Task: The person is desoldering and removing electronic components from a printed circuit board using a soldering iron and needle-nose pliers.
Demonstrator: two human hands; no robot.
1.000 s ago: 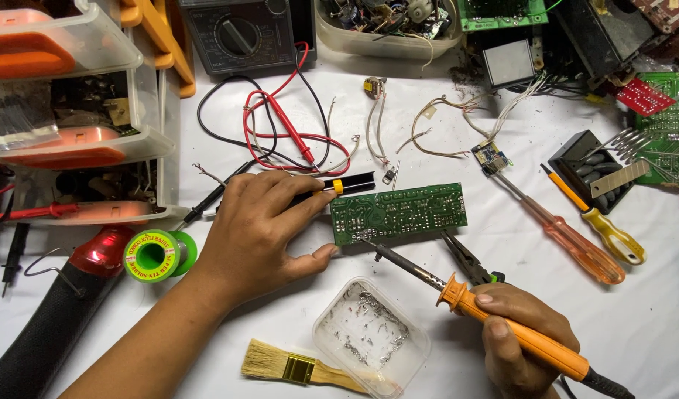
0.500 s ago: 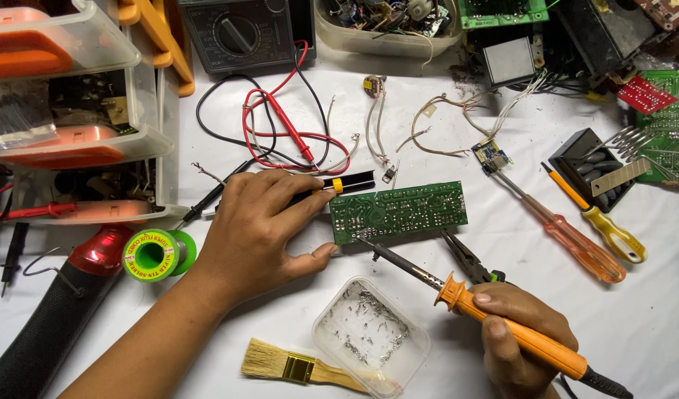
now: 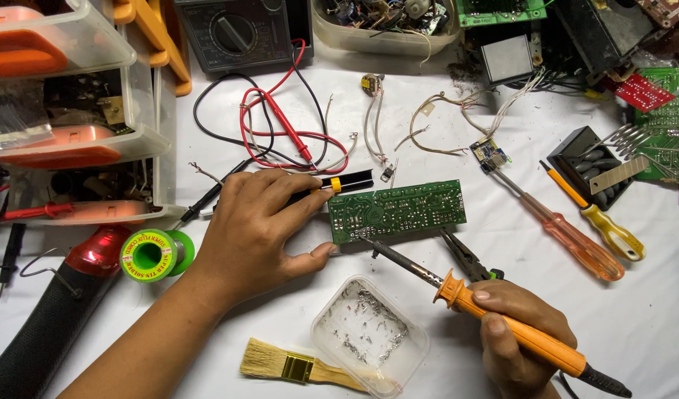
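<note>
We've got the soldering iron point(image 3: 502, 321) clenched in our right hand point(image 3: 520, 332), tip down on the green circuit board point(image 3: 398, 210) lying mid-table. Left hand point(image 3: 254, 229) pins the board's left edge w/ the thumb, fingers curled round a black desoldering pump point(image 3: 335, 183). Risks: thumb sits close to the hot tip, so a slip burns it; board could skid on the cloth; plastic tray point(image 3: 369, 336) just beside the iron could melt.

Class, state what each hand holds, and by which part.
Right hand grips the soldering iron by its orange handle. Left hand pinches a black tool and steadies the green circuit board's edge.
</note>
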